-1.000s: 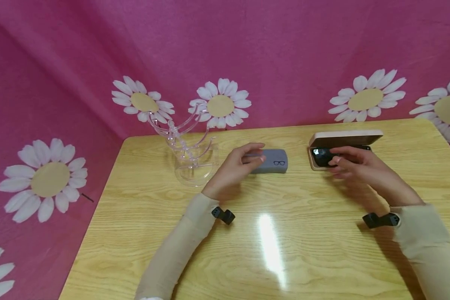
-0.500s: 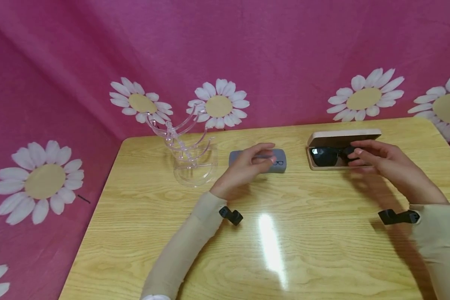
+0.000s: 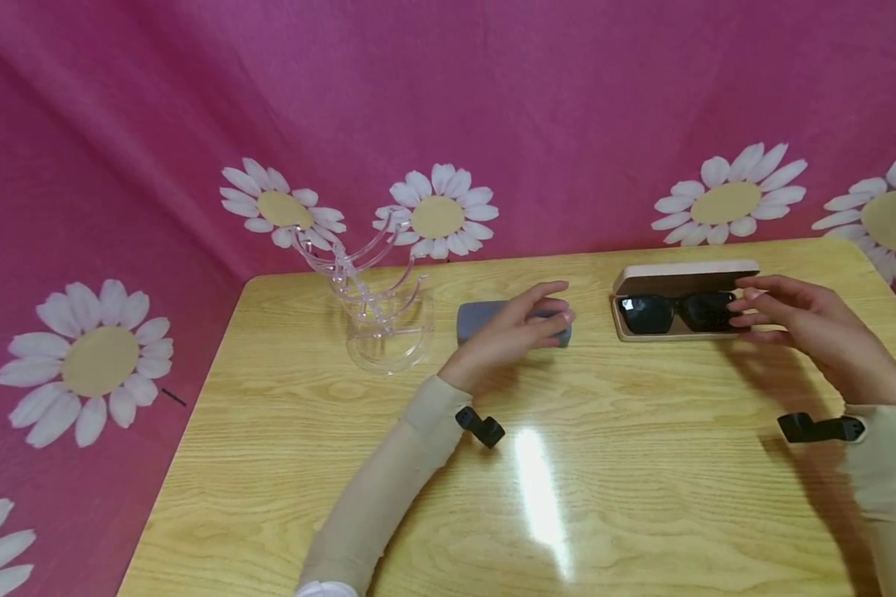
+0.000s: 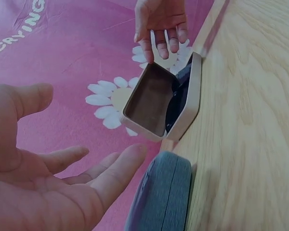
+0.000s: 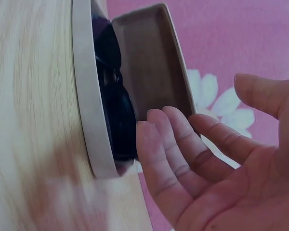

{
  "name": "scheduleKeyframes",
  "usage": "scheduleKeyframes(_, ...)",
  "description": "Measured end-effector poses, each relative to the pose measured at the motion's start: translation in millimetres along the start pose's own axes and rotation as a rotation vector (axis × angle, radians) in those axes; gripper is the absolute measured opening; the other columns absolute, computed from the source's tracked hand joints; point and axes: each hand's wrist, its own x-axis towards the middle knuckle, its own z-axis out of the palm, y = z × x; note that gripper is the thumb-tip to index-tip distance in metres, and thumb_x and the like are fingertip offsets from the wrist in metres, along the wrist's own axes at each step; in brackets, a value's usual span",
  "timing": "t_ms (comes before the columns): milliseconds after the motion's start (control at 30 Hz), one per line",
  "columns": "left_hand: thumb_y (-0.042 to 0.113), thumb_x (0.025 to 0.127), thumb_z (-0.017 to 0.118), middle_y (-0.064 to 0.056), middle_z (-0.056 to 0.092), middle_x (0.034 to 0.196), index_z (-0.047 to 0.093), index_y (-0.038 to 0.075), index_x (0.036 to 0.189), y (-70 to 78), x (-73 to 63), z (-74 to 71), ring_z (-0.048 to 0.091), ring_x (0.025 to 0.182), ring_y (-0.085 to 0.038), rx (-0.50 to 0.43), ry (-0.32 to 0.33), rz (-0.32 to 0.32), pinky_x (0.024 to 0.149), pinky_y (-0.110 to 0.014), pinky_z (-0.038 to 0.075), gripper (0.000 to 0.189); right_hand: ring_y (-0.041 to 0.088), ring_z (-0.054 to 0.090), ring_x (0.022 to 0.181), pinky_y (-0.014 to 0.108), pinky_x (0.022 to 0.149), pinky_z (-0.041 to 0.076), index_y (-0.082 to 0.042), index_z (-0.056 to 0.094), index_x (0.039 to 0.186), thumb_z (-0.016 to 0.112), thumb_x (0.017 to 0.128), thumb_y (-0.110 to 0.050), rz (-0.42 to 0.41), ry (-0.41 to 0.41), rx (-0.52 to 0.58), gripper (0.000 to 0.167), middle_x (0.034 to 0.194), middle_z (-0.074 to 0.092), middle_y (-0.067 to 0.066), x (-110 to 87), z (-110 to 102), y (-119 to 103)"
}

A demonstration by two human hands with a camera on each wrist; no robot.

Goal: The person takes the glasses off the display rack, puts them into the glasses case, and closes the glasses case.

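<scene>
Dark sunglasses point(image 3: 648, 315) lie folded inside an open beige glasses case point(image 3: 687, 269), whose lid stands raised at the back. My right hand point(image 3: 817, 323) is at the case's right end, fingers relaxed and holding nothing; in the right wrist view its fingertips point(image 5: 149, 132) come right beside the sunglasses point(image 5: 120, 110). A closed grey-blue glasses case point(image 3: 481, 315) lies left of the beige one. Over it hovers my left hand point(image 3: 511, 332), fingers spread and palm bare in the left wrist view, partly covering the case in the head view.
A clear plastic glasses stand point(image 3: 377, 307) with curved arms is at the back left of the wooden table point(image 3: 612, 464). Behind the table hangs a pink cloth point(image 3: 567, 124) with white daisies.
My right hand has drawn back rightward off the sunglasses, which now show almost whole in the beige case. My left hand has shifted right across the grey-blue case.
</scene>
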Motion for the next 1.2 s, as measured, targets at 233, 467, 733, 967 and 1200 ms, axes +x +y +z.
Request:
scheduleKeyframes(233, 0.024, 0.109, 0.057, -0.015, 0.050, 0.155, 0.034, 0.018, 0.163, 4.0, 9.7, 10.0, 0.054, 0.144, -0.037, -0.012, -0.022, -0.015, 0.116, -0.048, 0.050, 0.060, -0.011, 0.066, 0.088, 0.014, 0.071, 0.060, -0.031, 0.051, 0.134, 0.048, 0.110, -0.038, 0.043, 0.032, -0.007, 0.024, 0.097, 0.063, -0.036, 1.5, -10, 8)
scheduleKeyframes(467, 0.030, 0.107, 0.059, -0.011, 0.048, 0.155, 0.030, 0.023, 0.164, 2.6, 21.1, 22.4, 0.055, 0.142, -0.036, 0.005, -0.077, -0.067, 0.111, -0.037, 0.054, 0.064, -0.012, 0.065, 0.080, 0.016, 0.069, 0.060, -0.029, 0.050, 0.131, 0.047, 0.110, -0.044, 0.125, 0.071, -0.011, 0.026, 0.089, 0.059, -0.039, 3.7, -17, 12)
scheduleKeyframes(733, 0.040, 0.107, 0.058, -0.012, 0.023, 0.174, 0.017, 0.030, 0.168, -1.3, 35.1, 35.6, 0.046, 0.150, -0.034, 0.001, -0.101, -0.161, 0.118, -0.044, 0.049, 0.074, -0.009, 0.068, 0.079, 0.016, 0.068, 0.060, -0.029, 0.051, 0.125, 0.045, 0.109, -0.051, 0.177, 0.084, 0.055, 0.029, 0.086, 0.063, -0.037, 8.7, -19, 18)
scheduleKeyframes(967, 0.040, 0.106, 0.061, -0.010, 0.026, 0.173, 0.017, 0.029, 0.168, -3.2, 46.3, 46.6, 0.036, 0.156, -0.026, -0.062, -0.015, -0.168, 0.117, -0.047, 0.049, 0.077, -0.013, 0.063, 0.081, 0.011, 0.070, 0.055, -0.012, 0.043, 0.147, 0.039, 0.107, -0.060, 0.197, 0.053, 0.014, 0.062, 0.087, 0.059, -0.039, 19.3, -18, 19)
scheduleKeyframes(1200, 0.043, 0.108, 0.055, -0.003, 0.024, 0.175, 0.009, 0.036, 0.168, -4.0, 57.0, 50.4, 0.038, 0.156, -0.029, -0.223, -0.059, -0.278, 0.121, -0.049, 0.045, 0.076, -0.013, 0.059, 0.084, 0.010, 0.071, 0.051, 0.002, 0.019, 0.165, 0.031, 0.105, -0.067, 0.223, 0.011, -0.004, 0.092, 0.089, 0.055, -0.038, 23.9, -14, 20)
